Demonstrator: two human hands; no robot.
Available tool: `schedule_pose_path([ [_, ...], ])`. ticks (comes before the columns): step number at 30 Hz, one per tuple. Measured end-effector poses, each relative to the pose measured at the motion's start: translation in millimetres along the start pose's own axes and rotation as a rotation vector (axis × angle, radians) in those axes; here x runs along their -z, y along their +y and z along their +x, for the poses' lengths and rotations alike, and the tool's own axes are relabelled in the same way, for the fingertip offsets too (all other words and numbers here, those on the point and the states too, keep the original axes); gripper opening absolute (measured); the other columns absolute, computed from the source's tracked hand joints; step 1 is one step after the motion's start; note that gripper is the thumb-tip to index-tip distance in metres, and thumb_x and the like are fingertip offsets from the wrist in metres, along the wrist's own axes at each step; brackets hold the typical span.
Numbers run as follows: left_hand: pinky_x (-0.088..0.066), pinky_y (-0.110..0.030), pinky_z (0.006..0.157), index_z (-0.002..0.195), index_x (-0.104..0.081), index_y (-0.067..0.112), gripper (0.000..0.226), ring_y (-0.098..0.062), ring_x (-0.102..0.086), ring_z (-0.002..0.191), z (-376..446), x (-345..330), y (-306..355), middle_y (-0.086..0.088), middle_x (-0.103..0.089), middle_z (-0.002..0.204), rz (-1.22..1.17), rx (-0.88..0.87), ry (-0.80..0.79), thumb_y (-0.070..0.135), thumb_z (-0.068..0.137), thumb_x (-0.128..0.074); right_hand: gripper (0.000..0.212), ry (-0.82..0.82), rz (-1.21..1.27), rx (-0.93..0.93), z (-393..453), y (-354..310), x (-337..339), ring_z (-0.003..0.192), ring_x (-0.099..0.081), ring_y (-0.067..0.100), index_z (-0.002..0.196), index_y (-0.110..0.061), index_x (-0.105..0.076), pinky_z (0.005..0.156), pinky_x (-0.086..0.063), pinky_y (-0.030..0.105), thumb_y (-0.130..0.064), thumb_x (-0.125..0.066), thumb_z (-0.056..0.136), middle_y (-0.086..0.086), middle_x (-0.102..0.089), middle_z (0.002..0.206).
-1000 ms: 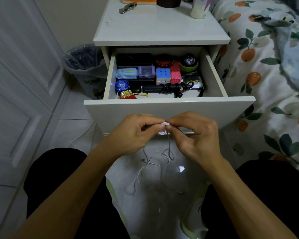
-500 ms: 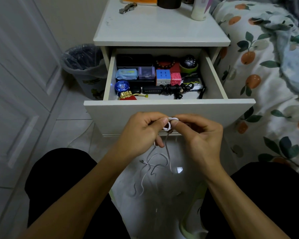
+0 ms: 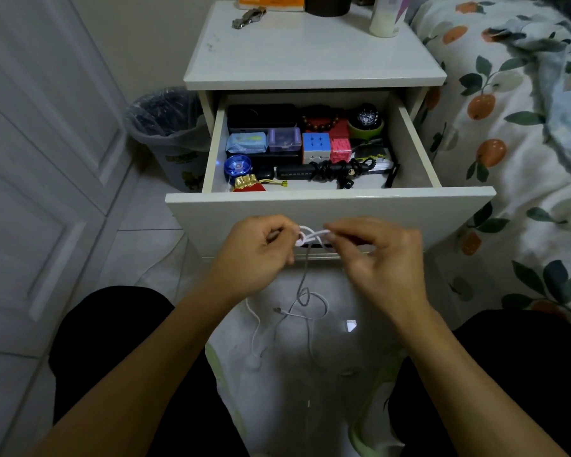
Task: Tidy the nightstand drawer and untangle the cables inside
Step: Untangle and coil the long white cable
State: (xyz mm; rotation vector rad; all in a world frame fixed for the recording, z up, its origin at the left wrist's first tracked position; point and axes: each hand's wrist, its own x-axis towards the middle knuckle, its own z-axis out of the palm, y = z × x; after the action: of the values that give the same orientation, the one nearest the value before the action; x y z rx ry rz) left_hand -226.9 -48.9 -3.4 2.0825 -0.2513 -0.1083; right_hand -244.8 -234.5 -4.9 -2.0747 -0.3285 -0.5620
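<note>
You have the white cable [image 3: 311, 237] up in front of the drawer front [image 3: 409, 209], held between your two hands, with the knot sitting in the gap between them. Your left hand [image 3: 256, 255] pinches the knot's left side, fingers curled around it; your right hand [image 3: 381, 258] pinches the loop's right end between thumb and forefinger, the other fingers loosely spread and somewhat blurred. The short stretch between the pinches runs left to right, roughly parallel to the drawer front, and the knot lies closer to your left hand. From it the rest of the cable hangs straight down and ends in loose tangled loops above the floor between your knees.

That is what the next move likely turns on: the slack comes from below, so the loop probably has to be widened sideways by your right hand while the left pins the knot.

Inside the drawer, a black cable [image 3: 337, 168] lies bundled near the front edge, untouched.
</note>
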Motion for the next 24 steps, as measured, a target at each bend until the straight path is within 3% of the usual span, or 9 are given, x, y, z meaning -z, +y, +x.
schedule_pose_path([
  [2,-0.042,-0.021,0.046,0.08,-0.066,0.024,0.028,-0.006,-0.048,0.046,1.1,-0.2,0.7,0.005,-0.062,0.06,-0.071,0.036,0.012,0.017,0.1,-0.048,0.015,0.108,0.372,-0.44,2.9,0.0,-0.1,0.069,-0.07,0.005,0.082,-0.024,-0.078,0.064,-0.053,0.018,-0.009,-0.075,0.081,-0.005,-0.076,0.075],
  [4,-0.044,-0.023,0.048,0.078,-0.064,0.026,0.027,-0.009,-0.052,0.049,1.5,-4.5,2.2,0.004,-0.063,0.061,0.005,0.019,0.022,0.017,0.099,-0.049,0.011,-0.02,0.29,-0.567,5.2,6.5,1.8,0.068,-0.068,0.005,0.083,-0.021,-0.077,0.065,-0.054,0.025,-0.011,-0.073,0.084,-0.002,-0.074,0.074],
  [7,-0.052,-0.04,0.064,0.086,-0.066,0.018,0.019,-0.021,-0.062,0.063,1.3,-10.4,2.4,-0.003,-0.065,0.067,0.141,-0.023,0.022,0.016,0.098,-0.052,0.022,-0.29,-0.179,-0.222,-1.1,6.6,3.2,0.088,-0.066,0.01,0.109,-0.018,-0.071,0.081,-0.056,0.033,-0.016,-0.07,0.087,-0.002,-0.072,0.101],
  [10,-0.051,-0.041,0.064,0.089,-0.067,0.016,0.017,-0.024,-0.061,0.064,1.6,-11.8,3.2,-0.005,-0.064,0.067,0.15,-0.034,0.017,0.018,0.098,-0.053,0.015,-0.33,-0.374,0.046,-1.4,0.0,1.3,0.085,-0.066,0.024,0.101,-0.016,-0.075,0.069,-0.055,0.042,-0.022,-0.069,0.088,0.003,-0.072,0.094],
  [13,-0.046,-0.032,0.061,0.087,-0.067,0.018,0.019,-0.018,-0.058,0.062,0.8,-11.5,3.3,0.0,-0.063,0.066,0.151,-0.039,-0.026,0.019,0.099,-0.052,0.01,-0.209,-0.401,0.028,2.3,1.7,1.4,0.074,-0.064,0.029,0.089,-0.014,-0.074,0.062,-0.053,0.043,-0.019,-0.066,0.091,0.006,-0.071,0.082],
  [17,-0.043,-0.017,0.058,0.082,-0.062,0.024,0.022,-0.008,-0.055,0.059,3.3,-5.8,-1.5,0.004,-0.061,0.065,0.122,0.018,-0.006,0.017,0.099,-0.05,0.011,-0.068,-0.316,-0.286,10.7,20.4,10.8,0.082,-0.062,0.028,0.095,-0.012,-0.063,0.071,-0.051,0.045,-0.021,-0.056,0.097,0.006,-0.067,0.088],
  [19,-0.042,-0.014,0.055,0.083,-0.062,0.023,0.021,-0.006,-0.053,0.059,3.7,-5.3,-3.8,0.005,-0.06,0.066,0.146,0.038,-0.008,0.018,0.099,-0.05,0.014,-0.152,-0.343,-0.187,9.3,20.7,11.4,0.089,-0.062,0.026,0.106,-0.013,-0.064,0.076,-0.052,0.044,-0.02,-0.059,0.094,0.006,-0.067,0.098],
  [21,-0.042,-0.016,0.056,0.082,-0.062,0.023,0.021,-0.007,-0.054,0.059,3.5,-6.7,-4.0,0.006,-0.059,0.066,0.158,0.041,-0.021,0.018,0.099,-0.051,0.035,-0.282,-0.371,0.001,4.3,14.3,5.9,0.101,-0.06,0.027,0.124,-0.012,-0.063,0.082,-0.053,0.04,-0.017,-0.067,0.089,0.008,-0.066,0.111],
  [24,-0.046,-0.021,0.063,0.076,-0.058,0.03,0.026,-0.006,-0.055,0.06,3.1,-6.6,-2.4,0.008,-0.058,0.064,0.155,0.028,-0.012,0.018,0.099,-0.052,0.047,-0.343,-0.461,0.198,3.0,8.9,-0.8,0.101,-0.061,0.03,0.129,-0.012,-0.064,0.076,-0.055,0.042,-0.015,-0.075,0.083,0.009,-0.067,0.112],
])
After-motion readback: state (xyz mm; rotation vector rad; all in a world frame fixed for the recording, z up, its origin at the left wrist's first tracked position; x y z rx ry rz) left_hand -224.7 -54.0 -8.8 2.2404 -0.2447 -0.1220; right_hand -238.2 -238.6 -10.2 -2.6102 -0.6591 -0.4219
